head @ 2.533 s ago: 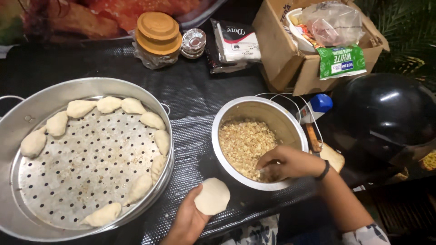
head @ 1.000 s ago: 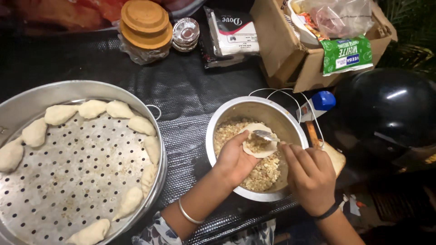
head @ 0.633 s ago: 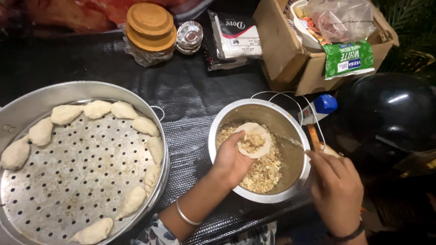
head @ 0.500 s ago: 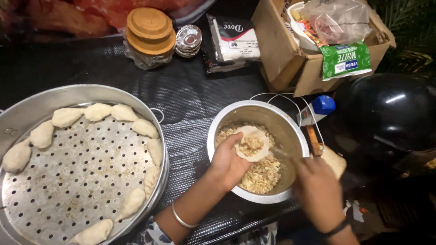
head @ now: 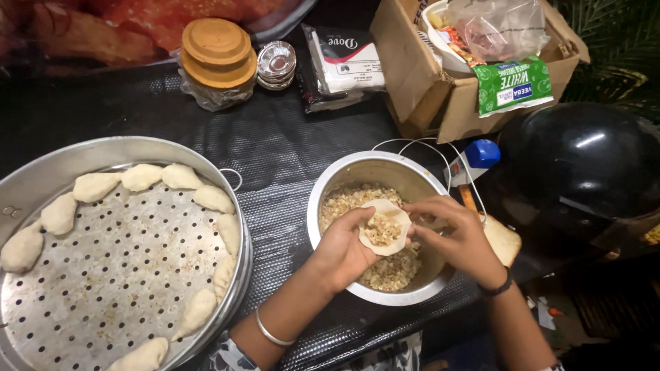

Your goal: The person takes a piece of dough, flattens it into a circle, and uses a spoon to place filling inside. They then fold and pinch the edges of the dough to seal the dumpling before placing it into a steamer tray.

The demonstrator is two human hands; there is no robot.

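Observation:
My left hand (head: 342,249) cups a round dough wrapper (head: 386,227) with a heap of crumbly filling on it, held over the steel bowl (head: 350,175) of the same filling. My right hand (head: 454,233) has come in from the right and its fingertips touch the wrapper's right edge. Both hands hover inside the bowl's rim. To the left lies a large perforated steamer tray (head: 117,261) with several folded dumplings (head: 141,176) lined along its rim.
A cardboard box (head: 440,82) of packets stands at the back right, with a black helmet (head: 577,165) beside the bowl. Two wooden-lidded jars (head: 214,58), small foil cups (head: 276,63) and a wrapped packet (head: 342,63) sit at the back. A black mesh mat covers the table.
The left hand brought the empty wrapper over the bowl and it now holds filling. The right hand drew back to the right, then came in again to the wrapper's edge.

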